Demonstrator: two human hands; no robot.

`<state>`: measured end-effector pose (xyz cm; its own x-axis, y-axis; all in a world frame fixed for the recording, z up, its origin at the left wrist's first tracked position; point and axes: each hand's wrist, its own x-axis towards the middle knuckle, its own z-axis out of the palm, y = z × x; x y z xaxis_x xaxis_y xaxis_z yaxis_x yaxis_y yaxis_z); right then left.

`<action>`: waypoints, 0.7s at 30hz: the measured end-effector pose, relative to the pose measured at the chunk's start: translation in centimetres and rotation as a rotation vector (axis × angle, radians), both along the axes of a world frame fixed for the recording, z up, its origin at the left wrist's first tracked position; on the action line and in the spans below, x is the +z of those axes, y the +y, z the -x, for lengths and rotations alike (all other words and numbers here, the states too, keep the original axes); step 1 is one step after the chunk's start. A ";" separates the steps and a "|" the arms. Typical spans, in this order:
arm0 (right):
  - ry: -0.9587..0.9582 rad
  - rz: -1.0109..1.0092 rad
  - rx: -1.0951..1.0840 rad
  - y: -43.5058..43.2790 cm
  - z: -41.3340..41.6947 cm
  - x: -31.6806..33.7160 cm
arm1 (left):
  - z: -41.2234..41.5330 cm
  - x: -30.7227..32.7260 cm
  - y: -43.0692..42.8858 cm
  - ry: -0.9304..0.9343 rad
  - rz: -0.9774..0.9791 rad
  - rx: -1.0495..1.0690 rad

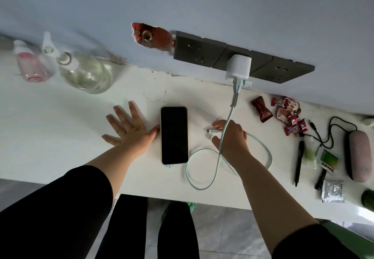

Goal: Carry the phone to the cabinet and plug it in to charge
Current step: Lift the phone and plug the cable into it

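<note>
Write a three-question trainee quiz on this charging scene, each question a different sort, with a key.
1. True or false: the phone lies screen up on the white cabinet top.
2. Multiple choice: the right hand is on
A. the black pen
B. the loose end of the charging cable
C. the pink case
3. Fill in: the white charger sits in the ___ of the three wall sockets.

Key
1. True.
2. B: its fingers close on the plug end beside the phone; the left hand lies flat and open, thumb at the phone's edge.
3. Middle.
</note>
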<state>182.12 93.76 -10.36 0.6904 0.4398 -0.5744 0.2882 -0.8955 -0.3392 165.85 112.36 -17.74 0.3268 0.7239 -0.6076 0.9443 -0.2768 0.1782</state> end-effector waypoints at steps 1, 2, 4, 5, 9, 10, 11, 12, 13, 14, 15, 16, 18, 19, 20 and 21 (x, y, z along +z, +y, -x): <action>-0.037 0.011 0.008 0.0 0.4 -0.5 | 0.1 -0.1 0.1 -0.004 -0.003 0.001; -0.055 0.000 -0.007 0.0 0.5 -0.9 | 0.1 -0.3 0.1 -0.007 -0.004 0.004; -0.065 0.012 -0.013 0.2 0.3 -1.3 | 0.2 -0.6 0.2 -0.007 -0.006 0.008; -0.064 0.029 -0.011 0.3 0.1 -1.4 | 0.2 -0.6 0.2 -0.005 -0.002 0.005; -0.018 0.030 -0.057 -0.8 -0.3 -0.9 | -0.1 0.2 0.0 0.007 0.012 0.001; 0.002 -0.003 -0.097 -1.3 -0.2 -0.5 | 0.1 0.8 -0.1 -0.005 -0.009 0.009; 0.008 -0.038 -0.131 -1.8 -0.2 0.0 | 0.2 1.4 -0.2 -0.046 -0.047 0.024; 0.003 -0.073 -0.152 -2.3 0.0 0.5 | 0.3 2.2 -0.6 -0.117 -0.094 0.040; -0.001 -0.103 -0.168 -2.8 0.2 1.1 | 0.4 3.0 -1.2 -0.198 -0.135 0.053; 0.004 -0.135 -0.185 -3.3 0.5 1.7 | 0.2 3.7 -2.1 -0.261 -0.159 0.070; 0.020 -0.165 -0.209 -3.8 0.9 2.4 | -0.3 4.3 -3.2 -0.283 -0.152 0.108; 0.040 -0.192 -0.243 -4.2 1.4 3.0 | -1.2 4.9 -4.3 -0.260 -0.105 0.177; 0.065 -0.232 -0.333 -4.8 2.3 4.2 | -3.6 5.5 -6.3 -0.166 0.033 0.336; 0.068 -0.245 -0.371 -5.1 2.8 4.6 | -4.9 5.5 -7.1 -0.134 0.073 0.382; 0.069 -0.255 -0.399 -5.4 3.3 5.0 | -5.9 5.4 -7.6 -0.109 0.085 0.401; 0.067 -0.265 -0.420 -5.7 3.7 5.3 | -6.7 5.2 -8.0 -0.087 0.078 0.409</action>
